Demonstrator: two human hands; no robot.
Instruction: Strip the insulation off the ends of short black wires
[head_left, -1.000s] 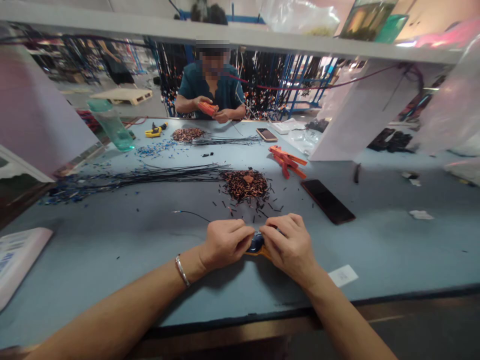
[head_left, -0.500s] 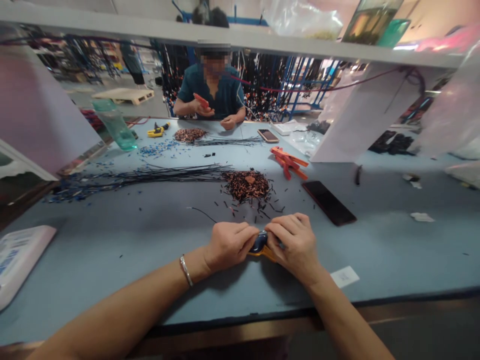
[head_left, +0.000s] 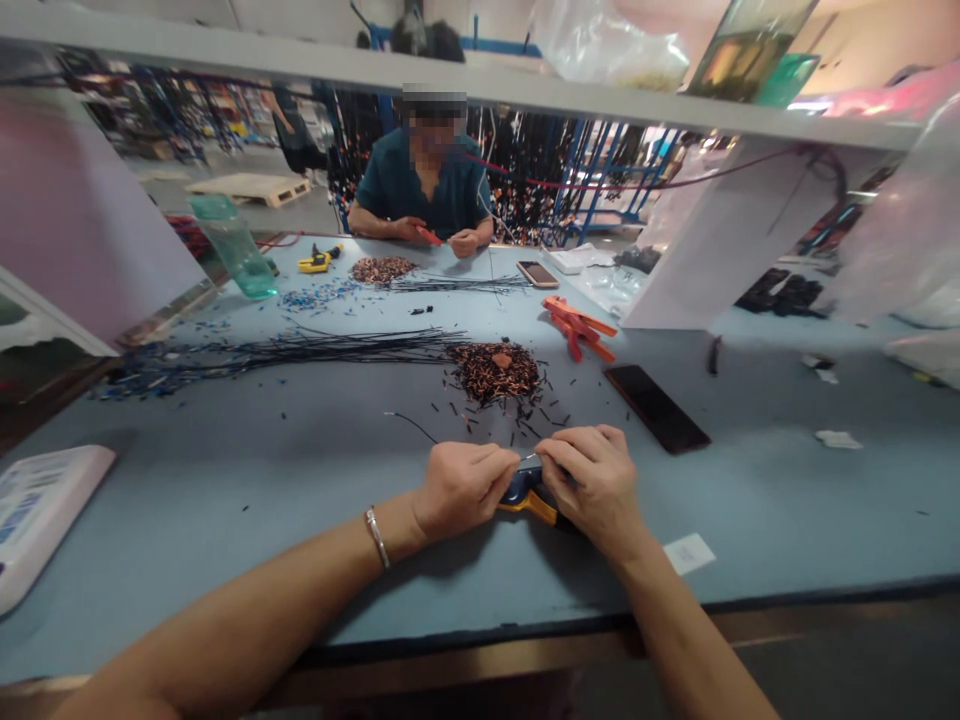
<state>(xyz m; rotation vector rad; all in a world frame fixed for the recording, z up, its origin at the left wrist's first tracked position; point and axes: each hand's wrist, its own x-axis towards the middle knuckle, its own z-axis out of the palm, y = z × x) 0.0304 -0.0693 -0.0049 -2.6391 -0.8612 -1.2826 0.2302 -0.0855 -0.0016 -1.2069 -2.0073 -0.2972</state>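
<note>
My left hand (head_left: 469, 487) is closed in a pinch on a thin black wire (head_left: 414, 425), whose free end trails to the upper left over the table. My right hand (head_left: 592, 485) faces it, thumb and fingers pinched. A short, shiny bit of the wire spans the small gap between the fingertips. Below the gap shows a dark blue and yellow hand tool (head_left: 531, 497), partly covered by both hands; whether it lies on the table or is held I cannot tell. Beyond the hands is a heap of short black and copper-coloured wire pieces (head_left: 495, 375).
Long black wires (head_left: 337, 347) lie left of the heap. Red-orange pliers (head_left: 577, 328) and a dark phone (head_left: 656, 407) lie to the right. A white device (head_left: 49, 520) stands at the left edge. Across the table sits a co-worker (head_left: 420, 185) holding a red tool. A shelf (head_left: 480, 82) crosses overhead.
My fingertips have drawn slightly apart, and a bit of wire shows between them. The co-worker has lowered the red tool towards their other hand.
</note>
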